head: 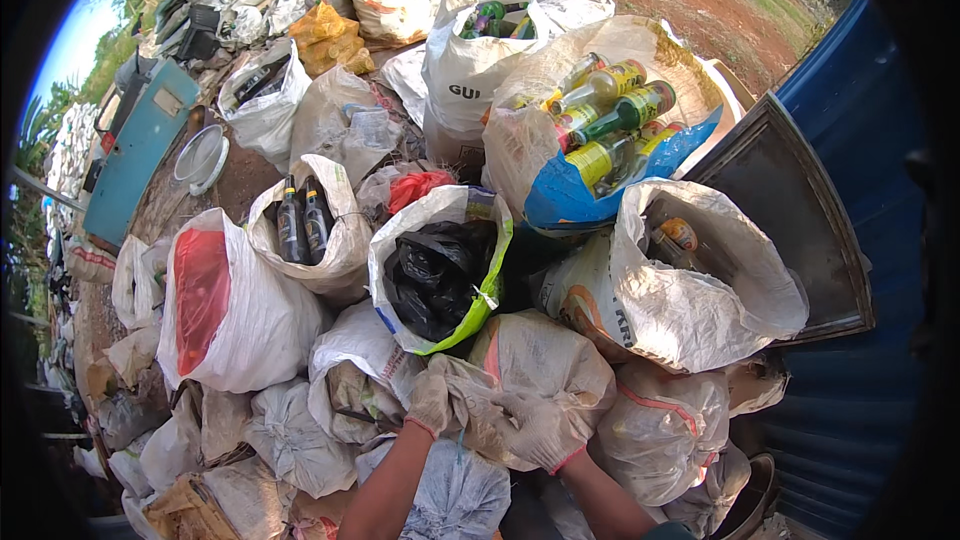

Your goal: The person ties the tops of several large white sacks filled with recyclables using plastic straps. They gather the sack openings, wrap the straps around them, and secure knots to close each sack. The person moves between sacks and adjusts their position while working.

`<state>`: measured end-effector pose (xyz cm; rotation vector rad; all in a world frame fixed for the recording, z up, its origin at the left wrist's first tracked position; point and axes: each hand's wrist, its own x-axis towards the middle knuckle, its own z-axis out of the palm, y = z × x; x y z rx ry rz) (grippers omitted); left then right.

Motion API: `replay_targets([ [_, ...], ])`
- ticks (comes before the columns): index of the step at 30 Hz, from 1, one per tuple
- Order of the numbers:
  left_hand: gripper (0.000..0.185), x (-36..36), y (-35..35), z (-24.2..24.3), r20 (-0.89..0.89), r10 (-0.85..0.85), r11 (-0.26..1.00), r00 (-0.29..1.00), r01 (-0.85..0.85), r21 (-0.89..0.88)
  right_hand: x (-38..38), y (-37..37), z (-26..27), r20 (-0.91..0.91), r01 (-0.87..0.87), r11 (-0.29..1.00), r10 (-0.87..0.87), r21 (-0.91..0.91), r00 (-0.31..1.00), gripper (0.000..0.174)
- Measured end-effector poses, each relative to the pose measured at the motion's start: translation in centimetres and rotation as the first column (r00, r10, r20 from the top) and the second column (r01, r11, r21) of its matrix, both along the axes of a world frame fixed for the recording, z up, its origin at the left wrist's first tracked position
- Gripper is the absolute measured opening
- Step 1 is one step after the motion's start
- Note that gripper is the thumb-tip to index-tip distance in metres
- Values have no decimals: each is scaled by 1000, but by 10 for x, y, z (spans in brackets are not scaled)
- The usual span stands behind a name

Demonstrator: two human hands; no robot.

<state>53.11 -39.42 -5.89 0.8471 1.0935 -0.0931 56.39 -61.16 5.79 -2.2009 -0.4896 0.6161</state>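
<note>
Both hands wear pale knitted gloves with red cuffs and are at a translucent, dirty woven plastic sack point(551, 356) at the lower middle. My left hand point(430, 401) grips the left end of its gathered cloth. My right hand point(536, 424) lies on the same sack's near side, its fingers partly curled at the folds; whether they pinch the cloth is unclear. Just beyond stands an open white sack with a green rim point(491, 292), with black plastic point(435, 277) inside. Left of my left hand is another open white sack point(330, 371) with dull material in it.
Open sacks hold glass bottles: dark ones point(292, 229) to the left, green and clear ones point(626, 109) at the upper right. A white sack point(705, 307) stands at right, before a dark framed panel point(787, 217) and blue corrugated sheet point(847, 390). Tied sacks point(300, 439) lie nearer me.
</note>
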Motion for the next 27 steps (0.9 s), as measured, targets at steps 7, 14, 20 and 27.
replay_targets([
  [7, 32, -2, 20, -43, -59, -56, 991, 997, 48, -126, -38, 45, -47, 115, -673, 727, 686, -133, 718, 25],
  [14, 40, -3, 29, -46, -64, -201, 974, 977, 192, -120, -41, 54, -46, -58, -346, 938, 347, 30, 936, 34],
  [20, 41, 2, 10, -2, 116, -65, 943, 991, 99, -319, -54, 46, -39, -144, 207, 978, -200, 36, 969, 38],
  [27, 41, -2, 11, 54, 22, -710, 610, 704, 599, 520, -69, 38, -46, -55, -56, 913, 37, -403, 998, 31],
])
